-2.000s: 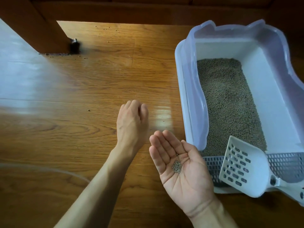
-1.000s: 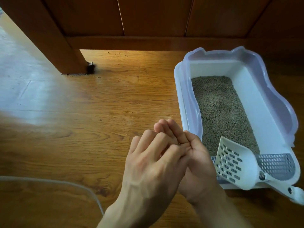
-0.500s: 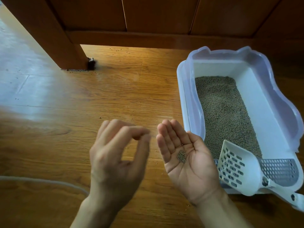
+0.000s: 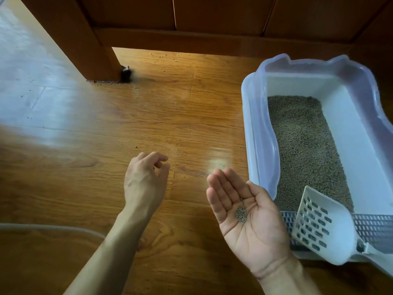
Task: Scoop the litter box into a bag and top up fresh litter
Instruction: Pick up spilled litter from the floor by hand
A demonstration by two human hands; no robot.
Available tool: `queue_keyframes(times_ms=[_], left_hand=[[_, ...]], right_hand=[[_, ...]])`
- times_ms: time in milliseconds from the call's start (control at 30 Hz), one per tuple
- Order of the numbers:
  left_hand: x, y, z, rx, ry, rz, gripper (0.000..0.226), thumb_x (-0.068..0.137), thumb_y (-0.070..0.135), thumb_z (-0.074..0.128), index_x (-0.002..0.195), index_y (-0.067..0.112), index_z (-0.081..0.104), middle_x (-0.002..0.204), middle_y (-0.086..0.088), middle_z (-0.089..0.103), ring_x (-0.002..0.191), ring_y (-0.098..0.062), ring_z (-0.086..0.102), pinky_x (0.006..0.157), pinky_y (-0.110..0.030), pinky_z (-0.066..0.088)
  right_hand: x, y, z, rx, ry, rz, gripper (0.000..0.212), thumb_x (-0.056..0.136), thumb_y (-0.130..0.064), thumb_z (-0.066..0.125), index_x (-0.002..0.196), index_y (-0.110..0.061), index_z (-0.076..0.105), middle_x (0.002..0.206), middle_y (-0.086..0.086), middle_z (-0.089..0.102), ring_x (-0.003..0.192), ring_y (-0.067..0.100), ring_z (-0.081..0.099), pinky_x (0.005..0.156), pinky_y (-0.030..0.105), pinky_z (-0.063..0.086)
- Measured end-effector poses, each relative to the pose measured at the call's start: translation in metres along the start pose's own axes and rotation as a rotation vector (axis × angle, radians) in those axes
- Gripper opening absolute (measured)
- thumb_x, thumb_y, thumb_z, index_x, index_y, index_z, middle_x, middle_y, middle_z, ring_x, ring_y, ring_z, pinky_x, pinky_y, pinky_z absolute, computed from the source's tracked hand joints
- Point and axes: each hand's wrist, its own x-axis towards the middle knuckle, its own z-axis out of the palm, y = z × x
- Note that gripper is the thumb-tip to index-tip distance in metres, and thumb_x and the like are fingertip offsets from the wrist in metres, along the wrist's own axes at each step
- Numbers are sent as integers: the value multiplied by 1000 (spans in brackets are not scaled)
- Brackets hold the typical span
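Note:
A white litter box (image 4: pixel 261 145) with a pale lilac rim stands on the wooden floor at the right, holding grey-brown litter (image 4: pixel 302 145). A white slotted scoop (image 4: pixel 319 226) leans on the box's near grated end, handle toward the lower right. My right hand (image 4: pixel 255 233) is held palm up beside the box, fingers straight, with a small heap of litter pellets (image 4: pixel 241 213) lying in the palm. My left hand (image 4: pixel 144 179) hovers low over the floor to the left, fingers loosely curled with nothing visible in them.
Stray pellets (image 4: pixel 184 177) dot the floor (image 4: pixel 106 128) between the hands and along the wooden furniture leg (image 4: pixel 85 39) at the back left. A thin pale curved edge (image 4: pixel 53 227) shows at the lower left. A dark wooden panel runs across the back.
My left hand touched my right palm a second ago, then drew away to the left and down toward the floor. My right hand stays palm up with the pellets.

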Motion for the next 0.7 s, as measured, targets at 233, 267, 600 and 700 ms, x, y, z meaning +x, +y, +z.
queue_keyframes(times_ms=[233,267,600,700], left_hand=[[42,5,37,74,35,82,19,91,33,68,106,24,74,98,4,62,99,-19,52,77,-29,36],[46,5,40,97,29,97,19,90,34,68,105,24,74,99,4,62,100,-19,52,77,-29,35],[55,2,56,281,-3,241,11,89,26,67,80,19,67,87,3,62,87,-22,54,70,-35,44],[56,3,62,315,-3,221,12,91,26,63,83,17,64,89,0,62,89,-24,55,73,-38,45]], right_hand=[[4,-1,-4,4,-9,-7,39,88,-22,50,92,10,74,104,28,71,95,37,72,70,43,62],[4,-1,-5,11,-16,-4,40,84,-22,51,92,10,74,104,28,71,95,38,72,70,43,62],[16,4,-43,-25,-31,-27,62,106,-32,14,136,12,47,142,29,47,138,37,41,114,45,34],[19,4,-49,-42,-137,-69,67,105,-33,-2,145,11,29,152,27,33,147,36,24,120,43,16]])
